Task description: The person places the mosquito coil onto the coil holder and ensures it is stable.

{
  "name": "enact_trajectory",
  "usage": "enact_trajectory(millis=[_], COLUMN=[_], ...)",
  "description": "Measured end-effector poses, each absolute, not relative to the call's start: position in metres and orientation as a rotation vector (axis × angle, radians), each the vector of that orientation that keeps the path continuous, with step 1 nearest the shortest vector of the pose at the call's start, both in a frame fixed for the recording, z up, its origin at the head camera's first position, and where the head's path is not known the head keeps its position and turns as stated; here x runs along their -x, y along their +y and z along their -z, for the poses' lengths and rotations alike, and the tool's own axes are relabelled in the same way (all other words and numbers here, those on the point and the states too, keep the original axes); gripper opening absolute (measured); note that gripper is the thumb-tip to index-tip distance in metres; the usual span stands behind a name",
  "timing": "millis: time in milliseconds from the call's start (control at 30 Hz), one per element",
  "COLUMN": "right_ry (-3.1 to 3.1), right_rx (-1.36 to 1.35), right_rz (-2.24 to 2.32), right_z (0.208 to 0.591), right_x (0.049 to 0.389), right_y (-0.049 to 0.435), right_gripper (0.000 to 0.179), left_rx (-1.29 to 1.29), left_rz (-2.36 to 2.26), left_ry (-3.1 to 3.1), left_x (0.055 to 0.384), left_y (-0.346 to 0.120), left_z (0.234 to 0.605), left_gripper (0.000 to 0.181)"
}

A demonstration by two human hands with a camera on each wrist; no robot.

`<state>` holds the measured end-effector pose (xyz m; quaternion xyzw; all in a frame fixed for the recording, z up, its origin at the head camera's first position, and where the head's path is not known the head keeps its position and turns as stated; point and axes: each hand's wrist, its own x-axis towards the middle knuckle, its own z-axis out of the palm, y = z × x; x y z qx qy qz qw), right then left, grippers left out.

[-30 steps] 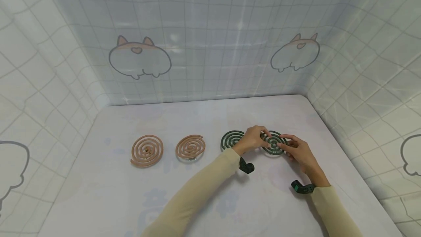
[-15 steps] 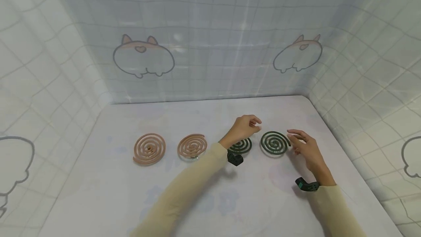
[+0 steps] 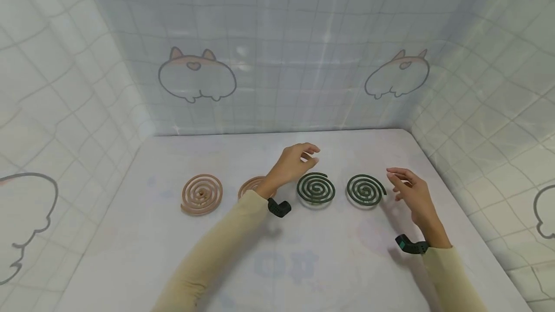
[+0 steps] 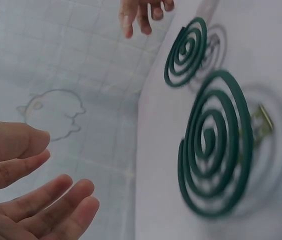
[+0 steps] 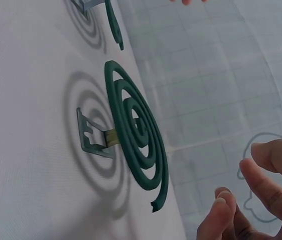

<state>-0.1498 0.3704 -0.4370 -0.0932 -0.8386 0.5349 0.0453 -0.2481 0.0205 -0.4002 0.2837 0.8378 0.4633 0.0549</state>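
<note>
Two green mosquito coils stand raised on small metal stands: the right green coil (image 3: 365, 190) and the left green coil (image 3: 315, 188). Its stand (image 5: 81, 131) shows beneath the right coil in the right wrist view. My left hand (image 3: 291, 163) hovers behind and left of the left green coil, fingers loosely bent and holding nothing. To the right of the right coil, my right hand (image 3: 415, 197) hangs in the air with relaxed fingers, apart from it. My left wrist and hand partly cover a brown mosquito coil (image 3: 248, 185).
Another brown mosquito coil (image 3: 202, 195) sits at the left end of the row. All the coils are on a white table (image 3: 338, 264). Patterned tile-print sheets (image 3: 277, 61) enclose the table at the back and both sides.
Both hands have come off the right green coil. The left hand has moved left past the left green coil, uncovering it; the right hand has drawn back slightly right.
</note>
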Motion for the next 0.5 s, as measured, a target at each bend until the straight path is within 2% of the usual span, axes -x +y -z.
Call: enact_trajectory(millis=[500], right_ry=[-2.563], right_rx=[0.175], right_rz=[-1.562], right_z=[0.429], right_x=[0.144], right_y=[0.362], right_gripper=[0.052], left_rx=[-0.955], left_rz=[-1.284], left_ry=[2.799], left_x=[0.231], left_y=[-0.071], left_z=[0.397], left_gripper=[0.041])
